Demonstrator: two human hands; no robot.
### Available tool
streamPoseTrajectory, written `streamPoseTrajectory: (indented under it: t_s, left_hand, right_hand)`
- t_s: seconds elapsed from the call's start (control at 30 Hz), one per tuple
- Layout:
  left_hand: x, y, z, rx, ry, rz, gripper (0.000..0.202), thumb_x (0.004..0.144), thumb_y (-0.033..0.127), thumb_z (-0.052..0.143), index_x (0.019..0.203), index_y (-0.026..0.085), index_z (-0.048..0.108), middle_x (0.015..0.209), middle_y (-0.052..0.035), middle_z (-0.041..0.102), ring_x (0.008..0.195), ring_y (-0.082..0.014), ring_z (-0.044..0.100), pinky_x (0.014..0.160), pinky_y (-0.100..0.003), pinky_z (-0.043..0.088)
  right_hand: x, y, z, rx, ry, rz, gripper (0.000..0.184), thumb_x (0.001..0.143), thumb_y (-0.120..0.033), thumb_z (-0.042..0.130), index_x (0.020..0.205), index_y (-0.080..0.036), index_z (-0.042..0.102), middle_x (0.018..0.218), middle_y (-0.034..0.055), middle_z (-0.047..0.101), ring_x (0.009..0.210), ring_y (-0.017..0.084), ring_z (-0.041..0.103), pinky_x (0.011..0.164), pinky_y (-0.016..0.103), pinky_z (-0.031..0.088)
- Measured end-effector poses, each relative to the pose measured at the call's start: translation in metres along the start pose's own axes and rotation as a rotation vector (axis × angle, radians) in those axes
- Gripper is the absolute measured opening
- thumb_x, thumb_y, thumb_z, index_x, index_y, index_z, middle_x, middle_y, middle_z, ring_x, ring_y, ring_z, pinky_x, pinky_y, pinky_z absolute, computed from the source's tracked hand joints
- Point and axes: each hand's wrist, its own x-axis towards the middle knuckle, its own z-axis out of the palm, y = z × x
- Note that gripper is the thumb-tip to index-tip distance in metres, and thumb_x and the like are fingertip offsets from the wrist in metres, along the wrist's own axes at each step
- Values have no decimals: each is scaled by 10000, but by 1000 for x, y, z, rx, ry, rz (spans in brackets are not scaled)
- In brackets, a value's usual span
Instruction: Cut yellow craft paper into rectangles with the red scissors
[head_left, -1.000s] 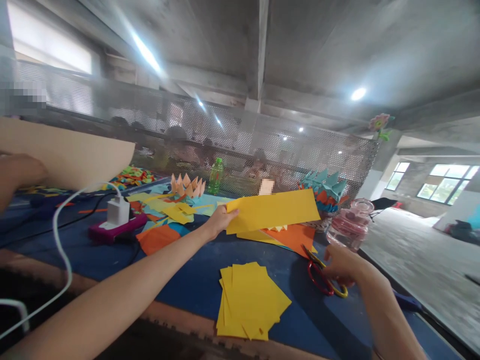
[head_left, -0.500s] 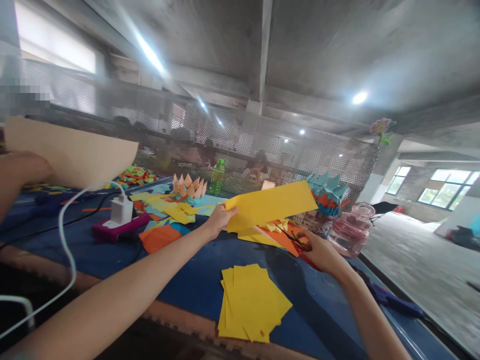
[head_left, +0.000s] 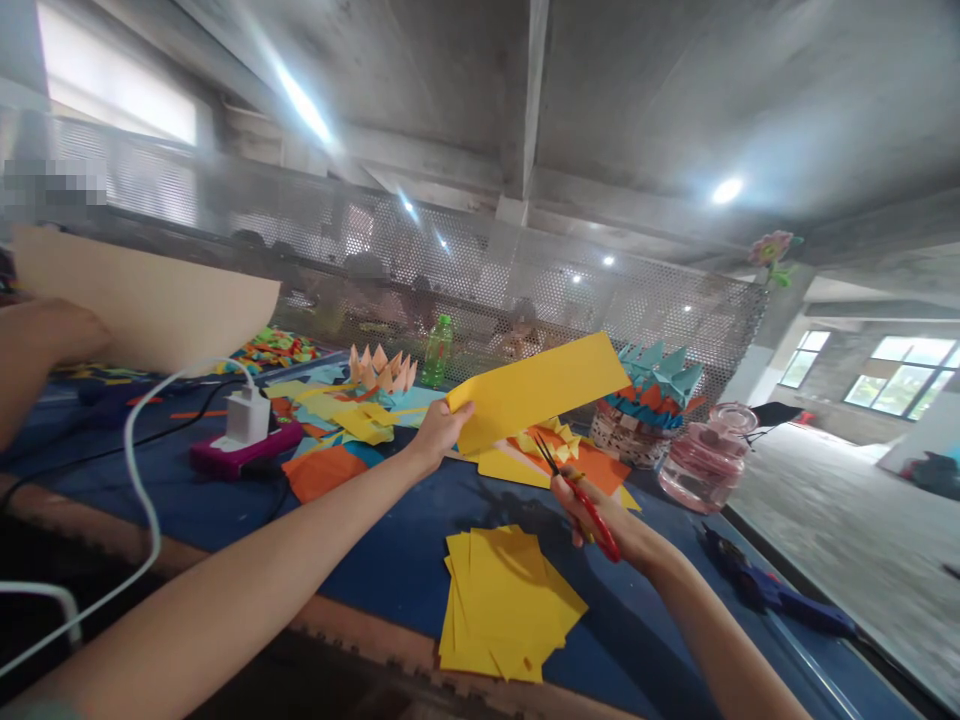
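Observation:
Pinched at its left end, a long yellow paper strip [head_left: 544,390] is held up above the table by my left hand [head_left: 440,430]. My right hand [head_left: 592,510] is closed around red-handled scissors [head_left: 596,520], their dark blades pointing up and left, below the strip and apart from it. A loose stack of yellow paper squares [head_left: 506,605] lies on the blue table near its front edge. Behind my right hand are orange paper [head_left: 596,470] and folded yellow paper pieces [head_left: 555,438], partly hidden by the strip.
A pink glass jar [head_left: 705,465] and a basket with blue and orange folded paper [head_left: 645,410] stand at right, near a blue glue gun [head_left: 780,590]. Left are a purple power strip [head_left: 240,450], a white cable, a green bottle [head_left: 437,352] and another person's hand [head_left: 52,335] near a cream sheet.
My right hand has moved left and turned, bringing the scissors upright with the red handles showing. The yellow strip's right end has tilted up slightly.

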Motion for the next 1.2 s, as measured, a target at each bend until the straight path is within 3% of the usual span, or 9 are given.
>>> streamPoseTrajectory:
  t_s: [0.23, 0.43, 0.6, 1.2]
  left_hand:
    - [-7, 2, 5, -9, -74, -11, 322, 619, 364, 723, 831, 126, 682, 840, -85, 715, 768, -237, 654, 677, -305, 496]
    - [-19, 9, 11, -38, -127, -134, 368, 611, 360, 735, 893, 132, 674, 872, -83, 715, 752, -223, 660, 656, -301, 502]
    - [-23, 11, 15, -121, -159, -146, 400, 577, 350, 763, 896, 128, 671, 866, -82, 717, 766, -219, 663, 671, -296, 503]
    - [-25, 9, 16, -70, -180, -139, 398, 598, 375, 744, 896, 122, 675, 897, -97, 712, 756, -214, 661, 650, -286, 499]
  right_hand:
    - [8, 7, 13, 2, 23, -58, 437, 743, -647, 513, 773, -213, 479, 524, -74, 431, 397, 86, 435, 382, 215, 362]
    - [10, 4, 19, -14, 2, -109, 507, 771, -713, 381, 771, -210, 447, 460, -71, 411, 366, 88, 411, 363, 208, 337]
    - [7, -3, 20, -50, 1, -125, 522, 773, -723, 362, 793, -207, 435, 439, -65, 423, 357, 95, 403, 363, 218, 326]
    - [7, -5, 20, -62, 0, -134, 501, 785, -711, 348, 761, -216, 423, 420, -61, 418, 356, 99, 396, 352, 225, 308]
